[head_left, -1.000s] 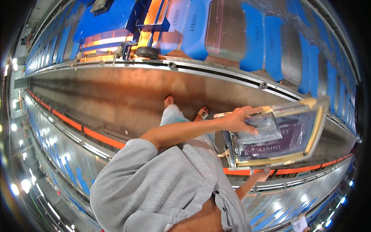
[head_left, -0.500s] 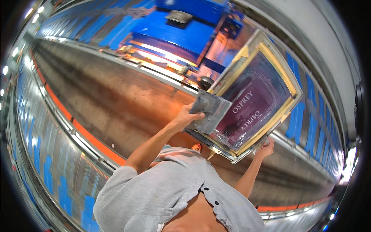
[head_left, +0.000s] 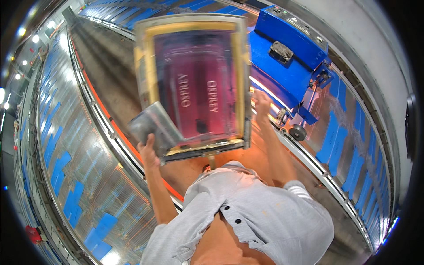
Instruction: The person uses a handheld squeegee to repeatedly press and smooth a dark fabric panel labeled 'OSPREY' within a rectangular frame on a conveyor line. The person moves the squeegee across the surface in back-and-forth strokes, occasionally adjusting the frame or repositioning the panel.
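Framed screen point(head_left: 197, 86) is up in front of the torso, between the left table point(head_left: 117, 170) and right table point(head_left: 326, 118); right hand point(head_left: 261, 102) looks clenched on its right edge, though blurred, and left hand point(head_left: 150, 152) grasps a grey block point(head_left: 155, 126) overlapping its lower-left corner. Probably stiff, moderately heavy and awkward at that breadth, so grab the outer rim point(head_left: 241, 84), both sides if possible. Purple mesh point(head_left: 198, 66) is likely taut, tearable, slippery if inked: keep fingers off.

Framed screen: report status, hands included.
Left hand gripping grey tool. Right hand beside framed screen; grip unclear. Grey tool overlaps its lower left corner.
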A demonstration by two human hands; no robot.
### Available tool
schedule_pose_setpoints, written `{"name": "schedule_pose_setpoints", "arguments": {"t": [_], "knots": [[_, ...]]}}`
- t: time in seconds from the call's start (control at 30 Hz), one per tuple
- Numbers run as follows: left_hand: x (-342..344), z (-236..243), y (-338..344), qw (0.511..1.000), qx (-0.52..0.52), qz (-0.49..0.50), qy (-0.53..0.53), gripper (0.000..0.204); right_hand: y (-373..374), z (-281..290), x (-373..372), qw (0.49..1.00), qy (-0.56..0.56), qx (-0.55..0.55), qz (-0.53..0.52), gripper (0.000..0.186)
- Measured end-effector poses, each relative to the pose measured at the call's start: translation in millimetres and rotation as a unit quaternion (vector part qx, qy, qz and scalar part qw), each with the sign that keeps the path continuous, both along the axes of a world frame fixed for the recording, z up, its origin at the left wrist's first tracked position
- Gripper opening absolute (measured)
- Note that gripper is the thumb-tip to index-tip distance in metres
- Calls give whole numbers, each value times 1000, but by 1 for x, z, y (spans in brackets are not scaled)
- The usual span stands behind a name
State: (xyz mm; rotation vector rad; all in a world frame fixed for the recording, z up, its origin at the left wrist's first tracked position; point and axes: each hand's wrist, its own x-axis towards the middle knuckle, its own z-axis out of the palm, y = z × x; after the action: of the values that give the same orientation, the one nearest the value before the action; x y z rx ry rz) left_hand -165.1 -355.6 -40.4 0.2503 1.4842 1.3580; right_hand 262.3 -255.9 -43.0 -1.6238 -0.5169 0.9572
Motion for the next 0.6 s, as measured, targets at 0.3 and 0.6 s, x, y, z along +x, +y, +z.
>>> {"name": "schedule_pose_setpoints", "arguments": {"t": [0.3,0.6], "knots": [[-87,43,-76,962,-140,176,153,95,34,-49,-147,963,25,-76,259,30],[-125,111,-97,922,-169,184,298,95,37,-100,-243,933,60,-40,354,41]]}}
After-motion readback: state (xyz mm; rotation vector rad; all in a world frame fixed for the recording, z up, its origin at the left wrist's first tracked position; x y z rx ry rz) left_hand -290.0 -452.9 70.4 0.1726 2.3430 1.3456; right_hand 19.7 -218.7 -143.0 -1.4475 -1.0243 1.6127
